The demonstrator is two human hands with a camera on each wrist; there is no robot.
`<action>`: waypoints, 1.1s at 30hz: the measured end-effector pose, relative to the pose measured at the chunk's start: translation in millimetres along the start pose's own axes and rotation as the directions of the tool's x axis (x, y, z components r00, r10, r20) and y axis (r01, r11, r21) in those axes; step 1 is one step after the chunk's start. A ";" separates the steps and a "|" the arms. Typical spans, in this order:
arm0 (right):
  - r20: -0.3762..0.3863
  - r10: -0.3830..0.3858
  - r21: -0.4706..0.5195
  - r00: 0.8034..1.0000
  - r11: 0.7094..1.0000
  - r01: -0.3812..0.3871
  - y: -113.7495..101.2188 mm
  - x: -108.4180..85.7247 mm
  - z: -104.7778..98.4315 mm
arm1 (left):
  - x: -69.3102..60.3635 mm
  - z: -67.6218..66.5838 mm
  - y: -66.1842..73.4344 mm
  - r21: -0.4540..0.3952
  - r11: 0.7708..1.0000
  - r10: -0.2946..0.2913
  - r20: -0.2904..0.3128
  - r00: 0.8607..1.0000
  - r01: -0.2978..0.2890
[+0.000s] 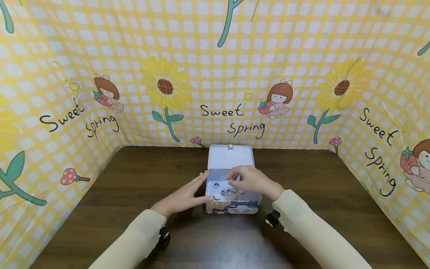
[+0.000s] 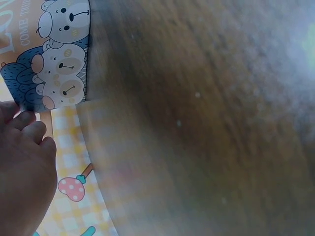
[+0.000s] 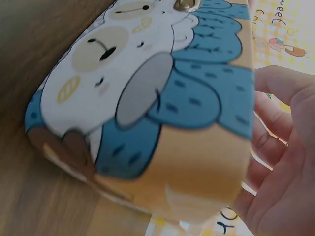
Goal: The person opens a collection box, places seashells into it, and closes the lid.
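Note:
In the head view a small printed tin box [image 1: 231, 207] stands with its white lid [image 1: 230, 157] raised at the back. Several small round items [image 1: 229, 192] lie inside. The left hand [image 1: 183, 196] rests at the box's left side, thumb on the front left corner and fingers stretched along the edge. Over the inside of the box is the right hand [image 1: 253, 181], its fingers bent; whether they pinch anything is hidden. Bear faces on the box front [image 2: 64, 64] show in the left wrist view. In the right wrist view the right hand [image 3: 283, 147] is partly behind the box [image 3: 197, 147].
The box stands on a dark brown wooden table [image 1: 134, 175]. A yellow checked cloth [image 1: 215, 74] with flowers, figures and lettering hangs behind and at both sides. Black wrist straps [image 1: 164, 236] are on both wrists.

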State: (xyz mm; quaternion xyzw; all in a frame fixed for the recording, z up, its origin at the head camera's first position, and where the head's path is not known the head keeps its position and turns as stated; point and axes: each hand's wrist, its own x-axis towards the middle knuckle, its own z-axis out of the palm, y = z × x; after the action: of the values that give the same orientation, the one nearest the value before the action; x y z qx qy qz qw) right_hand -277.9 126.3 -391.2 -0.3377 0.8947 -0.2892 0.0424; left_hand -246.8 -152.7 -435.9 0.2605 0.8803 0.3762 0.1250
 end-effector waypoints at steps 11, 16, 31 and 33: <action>-0.073 0.012 -0.053 0.997 0.998 -0.016 12.9 -28.9 -24.1 | -1.1 1.5 1.9 -0.008 1.000 -0.016 0.012 1.000 0.016; -0.099 0.020 -0.074 0.995 0.997 -0.028 21.3 -43.4 -36.8 | -0.8 1.5 1.3 0.002 1.000 -0.007 0.010 1.000 0.007; -0.172 0.070 -0.108 0.983 0.990 -0.090 57.1 -99.1 -67.4 | 0.1 0.7 1.0 0.008 1.000 -0.002 0.006 1.000 0.002; -0.178 0.076 -0.104 0.981 0.990 -0.096 61.5 -105.5 -68.6 | 0.1 0.4 1.2 0.010 1.000 -0.001 0.007 1.000 0.001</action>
State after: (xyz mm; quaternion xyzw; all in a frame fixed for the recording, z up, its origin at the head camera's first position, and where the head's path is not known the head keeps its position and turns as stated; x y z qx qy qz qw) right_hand -251.1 263.3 -380.5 -0.2740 0.9235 -0.2649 -0.0425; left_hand -246.3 -151.6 -435.3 0.2620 0.8820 0.3707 0.1269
